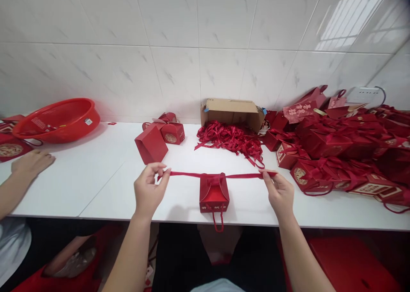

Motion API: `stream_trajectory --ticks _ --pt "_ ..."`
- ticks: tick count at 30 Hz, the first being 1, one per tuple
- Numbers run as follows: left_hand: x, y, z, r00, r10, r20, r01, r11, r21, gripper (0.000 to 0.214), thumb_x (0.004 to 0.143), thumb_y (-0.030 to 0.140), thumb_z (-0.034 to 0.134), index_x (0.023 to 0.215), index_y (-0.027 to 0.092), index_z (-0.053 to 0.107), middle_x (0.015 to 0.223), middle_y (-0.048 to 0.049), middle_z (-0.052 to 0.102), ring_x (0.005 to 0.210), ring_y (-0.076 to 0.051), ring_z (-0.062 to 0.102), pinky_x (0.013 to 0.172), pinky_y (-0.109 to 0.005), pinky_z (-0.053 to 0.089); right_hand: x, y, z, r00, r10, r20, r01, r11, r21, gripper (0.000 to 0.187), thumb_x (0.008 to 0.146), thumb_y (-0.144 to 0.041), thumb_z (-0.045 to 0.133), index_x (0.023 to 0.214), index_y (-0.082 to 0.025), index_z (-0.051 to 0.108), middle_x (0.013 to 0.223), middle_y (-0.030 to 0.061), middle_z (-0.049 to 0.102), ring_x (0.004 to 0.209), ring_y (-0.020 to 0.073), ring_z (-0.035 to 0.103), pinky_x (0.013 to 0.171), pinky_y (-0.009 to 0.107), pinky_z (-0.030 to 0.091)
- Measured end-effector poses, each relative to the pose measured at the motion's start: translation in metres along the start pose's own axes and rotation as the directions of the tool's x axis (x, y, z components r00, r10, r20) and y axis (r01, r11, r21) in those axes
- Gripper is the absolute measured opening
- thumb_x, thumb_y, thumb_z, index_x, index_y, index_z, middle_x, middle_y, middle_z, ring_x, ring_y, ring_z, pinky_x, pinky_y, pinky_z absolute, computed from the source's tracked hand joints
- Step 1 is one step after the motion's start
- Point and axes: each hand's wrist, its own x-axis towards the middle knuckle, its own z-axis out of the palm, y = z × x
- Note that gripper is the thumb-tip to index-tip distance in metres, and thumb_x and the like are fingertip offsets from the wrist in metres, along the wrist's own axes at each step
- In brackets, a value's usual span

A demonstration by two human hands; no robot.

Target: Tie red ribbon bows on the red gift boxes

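Left hand and right hand pinch a limp red fabric ribbon; the small red card box seems light: hold its sides.

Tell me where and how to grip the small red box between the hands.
Probably best by the lower left and right walls of the red box, pinched across from the near side. It stands upright with both flanks free, while the ribbon stretches sideways at its top and the cord loop hangs past the table's near edge.
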Motion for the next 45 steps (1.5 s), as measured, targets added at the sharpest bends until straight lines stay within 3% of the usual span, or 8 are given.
stream_trajectory --ticks 4,8,12,15,22,28,39,45 --pt "-0.021 -0.056 -0.015 0.987 -0.156 0.025 0.149 0.97 0.191 0.014 0.077 0.032 0.058 0.086 0.022 0.055 0.067 0.0036 0.044 0.061 -0.013 0.048 0.062 -0.024 0.04 -0.027 0.048 -0.019 0.958 0.285 0.015 -0.279 0.947 -0.158 0.036 0.082 -0.049 0.054 0.079 -0.016 0.067 0.072 0.0097 0.069 0.073 0.0258 0.064 0.073 0.039 0.049" --pt "-0.037 -0.082 -0.007 0.963 -0.184 0.198 0.113 0.94 0.323 0.01 0.078 0.03 0.054 0.082 0.022 0.056 0.069 0.0008 0.049 0.068 -0.017 0.052 0.068 -0.029 0.044 -0.037 0.065 -0.019 0.922 0.317 0.222 -0.275 0.94 -0.2 0.037 0.081 -0.051 0.052 0.085 -0.017 0.067 0.086 0.0115 0.069 0.08 0.0255 0.063 0.072 0.039 0.051" --pt "-0.042 -0.066 0.014 0.987 -0.04 0.158 -0.005 0.961 0.275 0.01 0.077 0.029 0.056 0.082 0.021 0.059 0.092 -0.0053 0.056 0.093 -0.023 0.055 0.087 -0.037 0.042 -0.028 0.05 -0.004 0.975 0.201 0.099 -0.184 0.969 -0.163 0.04 0.084 -0.047 0.05 0.11 -0.018 0.06 0.113 0.0147 0.06 0.098 0.0251 0.059 0.081 0.043 0.05" --pt "-0.043 -0.041 0.032 0.966 -0.023 0.257 0.009 0.998 0.054 0.011 0.08 0.03 0.055 0.088 0.021 0.057 0.098 -0.005 0.056 0.101 -0.021 0.054 0.093 -0.036 0.041 -0.019 0.028 0.014 0.974 0.09 0.209 -0.071 0.993 -0.099 0.033 0.09 -0.042 0.043 0.106 -0.019 0.061 0.111 0.0128 0.06 0.105 0.0235 0.056 0.088 0.042 0.046" --pt "-0.04 -0.016 0.062 0.812 -0.156 0.562 0.276 0.952 -0.135 0.021 0.078 0.036 0.059 0.088 0.021 0.048 0.09 -0.0017 0.052 0.086 -0.015 0.054 0.075 -0.028 0.046 -0.014 -0.001 0.057 0.773 0.146 0.618 -0.167 0.986 -0.024 0.034 0.089 -0.047 0.042 0.082 -0.018 0.059 0.082 0.0037 0.063 0.079 0.017 0.057 0.072 0.03 0.045" --pt "-0.034 -0.016 0.06 0.651 -0.203 0.732 0.354 0.934 -0.056 0.032 0.079 0.044 0.055 0.064 0.019 0.042 0.062 0.0047 0.039 0.058 -0.01 0.039 0.055 -0.024 0.034 -0.01 0.0 0.064 0.644 0.216 0.734 -0.362 0.931 0.044 0.047 0.08 -0.056 0.051 0.054 -0.018 0.042 0.052 -0.0054 0.035 0.051 0.0088 0.033 0.05 0.024 0.03" --pt "-0.032 -0.019 0.056 0.751 -0.257 0.609 0.276 0.959 0.064 0.047 0.068 0.046 0.066 0.056 0.019 0.03 0.056 0.0067 0.026 0.052 -0.009 0.027 0.05 -0.022 0.023 -0.002 0.001 0.051 0.63 0.259 0.732 -0.502 0.855 0.129 0.04 0.075 -0.049 0.063 0.058 -0.017 0.046 0.055 -0.0061 0.035 0.052 0.0073 0.028 0.05 0.023 0.024" --pt "-0.033 -0.009 0.049 0.855 -0.095 0.51 0.098 0.995 0.02 0.028 0.073 0.04 0.064 0.087 0.022 0.049 0.091 -0.0015 0.054 0.088 -0.018 0.053 0.079 -0.03 0.042 0.005 -0.01 0.028 0.587 0.243 0.772 -0.623 0.745 0.239 0.036 0.079 -0.047 0.06 0.063 -0.016 0.052 0.055 -0.0037 0.046 0.051 0.0083 0.037 0.049 0.023 0.026"
